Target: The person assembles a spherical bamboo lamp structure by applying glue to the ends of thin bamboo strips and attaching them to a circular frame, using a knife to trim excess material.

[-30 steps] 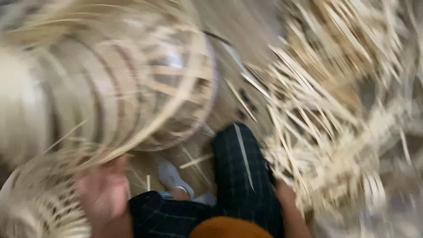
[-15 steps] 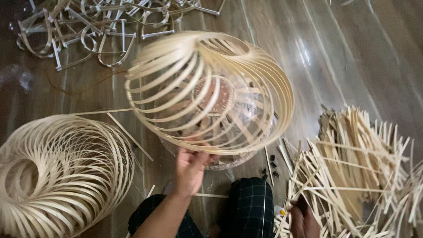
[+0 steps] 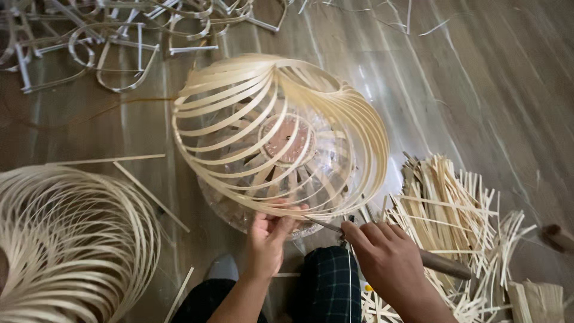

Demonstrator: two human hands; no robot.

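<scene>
A round lampshade frame of curved pale bamboo strips (image 3: 281,131) stands on the wooden floor in front of me, built over a clear plastic form (image 3: 239,212). My left hand (image 3: 269,236) grips its near lower rim. My right hand (image 3: 388,260) holds a knife with a wooden handle (image 3: 445,265); its thin blade points left to the rim next to my left hand. My knee in dark checked trousers (image 3: 329,284) lies between the two arms.
A second woven bamboo shade (image 3: 66,239) lies at the left. A heap of loose bamboo strips (image 3: 454,215) lies at the right. Bent metal frames (image 3: 107,42) are scattered at the back left. Single strips (image 3: 149,194) lie on the floor.
The view has steadied and drawn closer. My right hand has come up from the strip pile with the knife to the shade's rim. My left hand stays on the rim.
</scene>
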